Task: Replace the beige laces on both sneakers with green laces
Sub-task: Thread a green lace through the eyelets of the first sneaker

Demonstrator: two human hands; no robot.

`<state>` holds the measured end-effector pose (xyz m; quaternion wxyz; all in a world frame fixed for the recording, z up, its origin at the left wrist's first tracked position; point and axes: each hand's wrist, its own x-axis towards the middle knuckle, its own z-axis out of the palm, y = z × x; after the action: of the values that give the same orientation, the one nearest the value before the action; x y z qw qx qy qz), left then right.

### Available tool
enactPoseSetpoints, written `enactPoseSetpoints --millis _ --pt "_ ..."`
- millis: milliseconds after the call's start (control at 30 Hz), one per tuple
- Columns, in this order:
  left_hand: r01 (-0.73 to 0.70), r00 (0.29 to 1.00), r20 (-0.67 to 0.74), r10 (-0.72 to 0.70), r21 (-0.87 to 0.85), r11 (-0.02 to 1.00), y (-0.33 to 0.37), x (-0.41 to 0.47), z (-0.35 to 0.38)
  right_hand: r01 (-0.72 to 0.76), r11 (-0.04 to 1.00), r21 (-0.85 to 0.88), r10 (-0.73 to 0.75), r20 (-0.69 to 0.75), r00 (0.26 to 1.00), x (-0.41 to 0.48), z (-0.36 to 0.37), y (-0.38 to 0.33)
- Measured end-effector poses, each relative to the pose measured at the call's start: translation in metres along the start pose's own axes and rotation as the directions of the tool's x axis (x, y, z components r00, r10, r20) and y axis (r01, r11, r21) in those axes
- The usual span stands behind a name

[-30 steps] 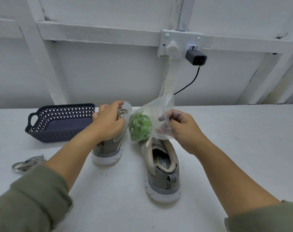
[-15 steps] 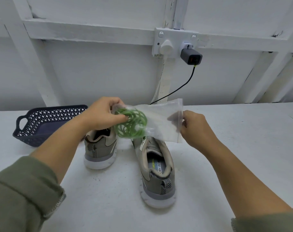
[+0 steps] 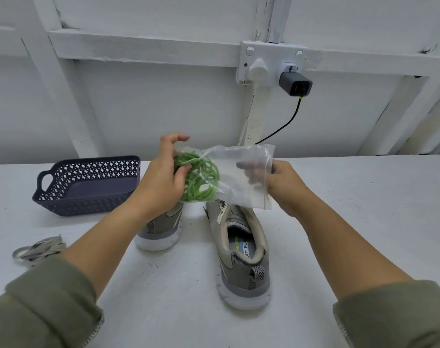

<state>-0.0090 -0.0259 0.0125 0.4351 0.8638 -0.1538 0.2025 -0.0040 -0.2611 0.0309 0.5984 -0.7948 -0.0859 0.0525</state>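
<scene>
Tabletop [image 3: 352,209]: white and flat. It carries the basket, both sneakers and the removed laces.
Basket [image 3: 88,204]: dark perforated plastic, at the far left, well apart from the work.
Right sneaker [image 3: 241,252]: centre, heel toward the near edge. The toe end is hidden behind the bag, and no lace shows on the visible part.
Left sneaker [image 3: 161,229]: just left of the right one and mostly covered by the left forearm.
Plastic bag [image 3: 229,156]: clear thin film, held in the air above the sneakers with its mouth facing left. It is judged light, limp and slippery, so hold it by the end opposite the mouth.
Right hand [image 3: 286,184]: grips the bag's right end. Its fingers show through the film.
Left hand [image 3: 163,177]: at the bag mouth, the thumb and lower fingers pinch the coil while the upper fingers are raised and spread.
Green laces [image 3: 201,179]: a round coil, part in and part out of the bag mouth. They are judged soft, light and prone to tangle, so take the whole bundle rather than one strand.
Beige laces [image 3: 38,249]: a loose pile at the near left, apparently already removed.
</scene>
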Motion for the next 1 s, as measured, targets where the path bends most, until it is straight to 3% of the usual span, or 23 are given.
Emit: enactPoseSetpoints --millis 67,167,300,433,600,833,1000 --pt "-0.096 0.995 0.003 0.096 0.074 0.993 -0.001 -0.003 0.001 -0.038 0.998 0.051 0.039 -0.018 0.999 0.003 0.004 -0.004" --pt "-0.185 0.983 0.026 0.183 0.159 0.970 -0.004 -0.005 0.003 -0.041 0.985 -0.168 0.021 -0.123 0.992 0.009 0.010 -0.007" --pt "-0.105 0.994 0.000 0.105 0.085 0.991 -0.003 -0.009 0.004 0.020 0.944 -0.330 -0.083 -0.177 0.981 0.013 0.013 -0.007" --pt "-0.007 1.000 0.016 0.007 -0.024 1.000 -0.002 -0.012 -0.001 0.143 0.888 -0.437 -0.197 -0.081 0.977 0.018 0.011 0.003" --pt "-0.007 1.000 0.024 0.010 -0.130 0.991 0.004 -0.013 0.001 0.158 0.756 -0.635 -0.197 0.009 0.980 0.018 0.021 0.007" --pt "-0.033 0.998 0.040 0.040 -0.171 0.985 0.006 -0.017 0.004 0.034 0.857 -0.514 -0.073 -0.055 0.996 0.015 0.036 0.008" --pt "0.056 0.998 -0.027 -0.059 -0.113 0.992 0.002 -0.015 -0.009 0.087 0.928 -0.362 -0.176 -0.219 0.960 0.009 0.022 0.001"
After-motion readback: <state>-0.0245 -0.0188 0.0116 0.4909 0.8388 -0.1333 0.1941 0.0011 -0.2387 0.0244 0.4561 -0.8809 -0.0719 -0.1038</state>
